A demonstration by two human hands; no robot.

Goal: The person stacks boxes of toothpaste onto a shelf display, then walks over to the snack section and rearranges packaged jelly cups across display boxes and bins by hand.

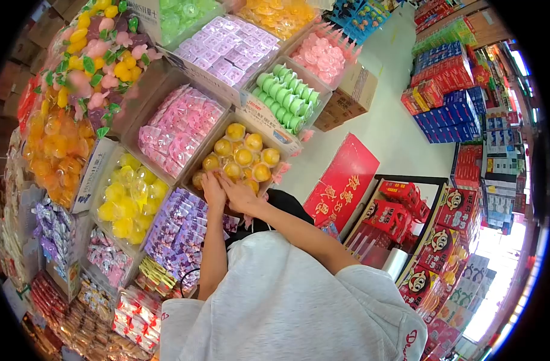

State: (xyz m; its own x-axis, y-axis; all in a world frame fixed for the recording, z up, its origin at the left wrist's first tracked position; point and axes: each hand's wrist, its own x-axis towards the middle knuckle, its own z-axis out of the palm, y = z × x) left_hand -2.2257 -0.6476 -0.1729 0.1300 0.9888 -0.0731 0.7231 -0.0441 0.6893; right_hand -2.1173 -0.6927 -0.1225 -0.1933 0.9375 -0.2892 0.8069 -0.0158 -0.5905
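Note:
Both my hands reach into the near corner of a cardboard box of golden-yellow balls (244, 157) in clear wrapping. My left hand (213, 194) has its fingers bent together and pointing down among the balls, beside one golden ball (198, 180) at the box's left corner. Close against it, my right hand (240, 196) comes in from the right with its fingers drawn together, their tips near those of the left. What lies under the fingertips is hidden. Several balls sit in rows beyond my hands.
Adjoining boxes hold pink packets (179, 129), green rolls (284, 96), yellow clear-wrapped items (130, 198) and purple packets (177, 225). A red sign (342, 180) stands at the right, near a rack of red packages (392, 213). A carton (350, 99) rests on the floor.

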